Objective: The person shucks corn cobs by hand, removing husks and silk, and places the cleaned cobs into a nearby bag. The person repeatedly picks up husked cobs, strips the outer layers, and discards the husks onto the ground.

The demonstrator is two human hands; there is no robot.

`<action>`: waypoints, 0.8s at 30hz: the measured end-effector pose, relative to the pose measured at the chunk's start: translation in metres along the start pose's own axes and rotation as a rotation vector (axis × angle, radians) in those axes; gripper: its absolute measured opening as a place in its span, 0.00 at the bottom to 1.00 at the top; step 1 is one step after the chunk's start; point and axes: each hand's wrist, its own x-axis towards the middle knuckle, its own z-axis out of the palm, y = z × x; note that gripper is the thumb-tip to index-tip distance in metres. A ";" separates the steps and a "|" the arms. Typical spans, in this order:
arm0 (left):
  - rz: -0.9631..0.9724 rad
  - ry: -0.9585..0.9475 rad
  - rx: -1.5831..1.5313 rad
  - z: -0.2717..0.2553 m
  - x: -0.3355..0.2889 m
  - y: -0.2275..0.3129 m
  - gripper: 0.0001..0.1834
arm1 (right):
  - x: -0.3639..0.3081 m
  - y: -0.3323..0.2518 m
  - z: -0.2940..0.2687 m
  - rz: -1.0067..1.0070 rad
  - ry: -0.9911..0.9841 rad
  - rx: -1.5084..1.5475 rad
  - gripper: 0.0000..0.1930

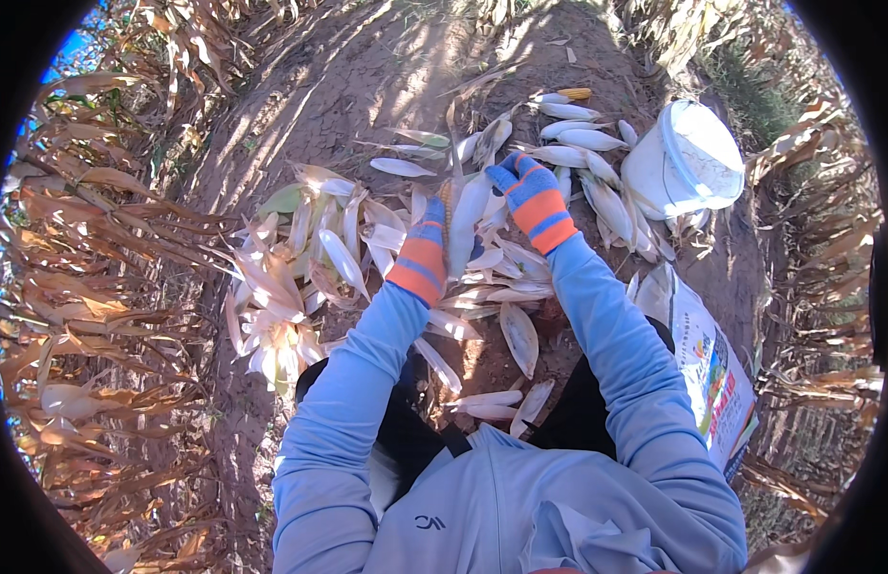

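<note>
Both of my hands wear striped orange and blue-grey gloves. My left hand (423, 251) is wrapped round an ear of corn (448, 206) whose yellow kernels show along one side. A pale husk leaf (471, 209) stands away from the ear on its right. My right hand (537, 199) is closed at the upper end of that husk; its fingertips are partly hidden. Beneath and around my hands lie loose husks (340, 258), heaped mostly to the left. Several unpeeled ears of corn (589, 140) rest on the soil beyond my right hand.
A white bucket (645, 172) leans on its side at the right, beside the unpeeled ears. Nearer to me lies a printed white sack (702, 359). Dry corn stalks (99, 277) border the strip of bare soil (272, 124) on both sides.
</note>
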 end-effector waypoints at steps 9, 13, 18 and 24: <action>0.118 0.084 -0.108 -0.015 0.001 0.009 0.24 | 0.010 0.009 -0.001 0.281 -0.114 0.754 0.09; 0.352 0.120 -0.045 -0.036 -0.005 0.029 0.24 | 0.008 0.002 -0.004 0.329 -0.042 0.685 0.10; 0.455 0.202 -0.125 -0.035 -0.016 0.051 0.26 | 0.017 0.021 -0.010 0.247 0.094 0.663 0.10; 0.495 0.131 -0.029 -0.057 -0.034 0.067 0.28 | 0.017 0.022 0.006 0.319 0.113 0.577 0.11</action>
